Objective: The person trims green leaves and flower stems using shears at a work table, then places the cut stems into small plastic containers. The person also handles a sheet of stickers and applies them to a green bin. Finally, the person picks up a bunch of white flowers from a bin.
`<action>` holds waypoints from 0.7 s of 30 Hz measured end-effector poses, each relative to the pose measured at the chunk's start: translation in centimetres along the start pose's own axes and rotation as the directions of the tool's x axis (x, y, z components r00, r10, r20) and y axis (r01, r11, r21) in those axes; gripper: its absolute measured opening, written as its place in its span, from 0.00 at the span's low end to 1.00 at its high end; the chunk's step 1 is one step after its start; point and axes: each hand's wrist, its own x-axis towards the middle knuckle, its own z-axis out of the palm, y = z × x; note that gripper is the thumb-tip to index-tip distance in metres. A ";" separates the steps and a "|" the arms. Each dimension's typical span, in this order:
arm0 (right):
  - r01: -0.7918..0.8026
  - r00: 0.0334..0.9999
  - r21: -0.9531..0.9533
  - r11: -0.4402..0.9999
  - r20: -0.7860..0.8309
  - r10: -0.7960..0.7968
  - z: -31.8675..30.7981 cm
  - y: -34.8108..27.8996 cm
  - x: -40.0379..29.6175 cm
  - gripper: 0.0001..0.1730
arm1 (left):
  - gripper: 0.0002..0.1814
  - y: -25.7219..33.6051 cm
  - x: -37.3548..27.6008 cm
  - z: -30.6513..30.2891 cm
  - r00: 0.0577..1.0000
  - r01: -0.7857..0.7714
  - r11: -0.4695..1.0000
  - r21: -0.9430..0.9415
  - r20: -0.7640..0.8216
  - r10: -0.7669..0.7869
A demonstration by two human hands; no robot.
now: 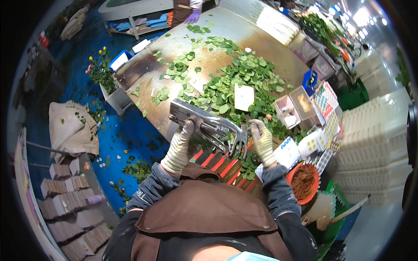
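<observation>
My left hand [179, 146], in a yellow-and-white striped glove, grips a chrome metal tool [205, 119] that looks like a plier stapler. It is tilted above the near edge of the metal worktable [274, 44]. Beside the tool's right end is my right hand [264, 140], gloved alike, its fingers bent toward the metal jaws [241, 140]. Whether those fingers touch or pinch anything is not clear. Loose green rose leaves [241, 75] cover the table beyond, with a white card [244, 97] on top. A pink rose bloom [268, 116] lies near my right hand.
Red-striped slats [218, 161] lie below the tool. At right are an orange bucket of rubber bands [303, 182], sticker sheets [287, 153], clear plastic boxes [302, 101] and stacked white crates [365, 137]. Bundled cardboard [70, 205] fills the left rack. A co-worker's purple-gloved hand [192, 16] rests at the far edge.
</observation>
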 end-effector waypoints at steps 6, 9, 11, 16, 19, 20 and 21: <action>-0.215 0.970 0.320 0.923 0.182 0.163 4.7 -12.3 -2.9 0.18 | 0.23 -1.1 0.8 2.7 0.979 -0.200 0.908 0.369 0.033 0.203; -0.115 0.993 0.624 0.773 0.081 0.082 5.0 -12.1 -3.0 0.17 | 0.20 -1.2 0.7 2.6 0.991 -0.132 0.938 0.320 0.053 0.121; -0.127 0.991 0.717 0.686 0.071 0.109 5.1 -11.4 -3.3 0.16 | 0.21 -1.7 1.2 2.1 0.989 -0.147 0.928 0.342 0.050 0.138; -0.122 0.985 0.591 0.797 -0.023 0.168 3.4 -10.2 -3.4 0.16 | 0.24 -2.6 2.0 2.9 0.983 -0.152 0.919 0.365 -0.040 0.179; -0.068 0.979 0.394 0.917 -0.152 0.138 1.7 -9.7 -3.7 0.13 | 0.22 -3.6 3.3 0.2 0.994 -0.044 0.954 0.298 -0.082 0.071; -0.040 0.978 0.341 0.939 -0.178 0.106 1.3 -9.9 -3.4 0.10 | 0.24 -3.6 3.6 0.6 0.999 0.021 0.978 0.207 -0.041 -0.013; -0.038 0.984 0.283 0.958 -0.157 0.086 0.8 -9.6 -3.4 0.09 | 0.21 -3.5 3.5 3.1 0.995 0.092 0.991 0.097 0.028 -0.095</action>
